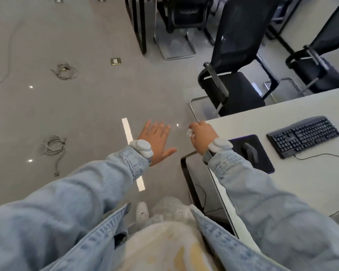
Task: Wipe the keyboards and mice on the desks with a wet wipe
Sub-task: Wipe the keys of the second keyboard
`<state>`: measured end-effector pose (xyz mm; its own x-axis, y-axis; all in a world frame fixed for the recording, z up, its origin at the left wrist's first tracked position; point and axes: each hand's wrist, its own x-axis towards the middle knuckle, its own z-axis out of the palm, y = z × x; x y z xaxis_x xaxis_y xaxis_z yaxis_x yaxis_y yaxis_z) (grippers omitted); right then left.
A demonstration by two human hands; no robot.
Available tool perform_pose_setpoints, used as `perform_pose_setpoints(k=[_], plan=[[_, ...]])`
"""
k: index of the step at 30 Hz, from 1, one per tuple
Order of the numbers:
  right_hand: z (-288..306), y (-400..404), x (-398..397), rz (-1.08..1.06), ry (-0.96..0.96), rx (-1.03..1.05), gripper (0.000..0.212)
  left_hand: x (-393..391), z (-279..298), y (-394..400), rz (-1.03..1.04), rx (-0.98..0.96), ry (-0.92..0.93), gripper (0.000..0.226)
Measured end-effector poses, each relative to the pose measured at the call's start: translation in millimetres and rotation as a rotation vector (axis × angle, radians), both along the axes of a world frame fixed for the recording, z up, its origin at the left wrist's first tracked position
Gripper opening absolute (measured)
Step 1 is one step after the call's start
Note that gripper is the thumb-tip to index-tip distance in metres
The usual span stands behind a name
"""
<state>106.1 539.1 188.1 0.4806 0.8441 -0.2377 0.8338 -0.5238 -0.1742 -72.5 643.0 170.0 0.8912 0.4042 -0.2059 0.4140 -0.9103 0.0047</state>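
At the counter (294,114) corner, the keyboard (303,135) and mouse (250,151) lie untouched. Our right hand (201,136) keeps a curled grip on the crumpled wipe (190,133); our left hand (157,141) hangs flat, holding nothing. Reaching across, our sleeve could shove the mouse.

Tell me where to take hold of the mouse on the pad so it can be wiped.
Probably grip the mouse across its two long sides, coming from above. It lies flat on the mouse pad, its long sides free. The open left hand could hold it; the right hand holds the wipe.
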Motion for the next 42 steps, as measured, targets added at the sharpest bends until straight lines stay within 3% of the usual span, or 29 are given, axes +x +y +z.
perform_pose_setpoints(k=[11,23,28,34,42], plan=[[-35,129,172,-0.308,0.062,0.087,0.030,223,4,175,-0.280,0.043,0.039,0.108],[-17,232,359,-0.480,0.045,0.039,0.025,448,23,295,-0.476,0.048,0.024,0.102],[-30,220,408,-0.618,0.059,0.019,0.029,540,6,295,-0.645,0.022,0.063,0.086],[-40,188,465,-0.955,0.152,0.002,0.038,661,-13,263,-1.012,0.003,0.139,0.086],[-36,107,452,-1.427,0.088,-0.001,0.022,757,-5,144,-1.546,-0.041,0.133,0.102]])
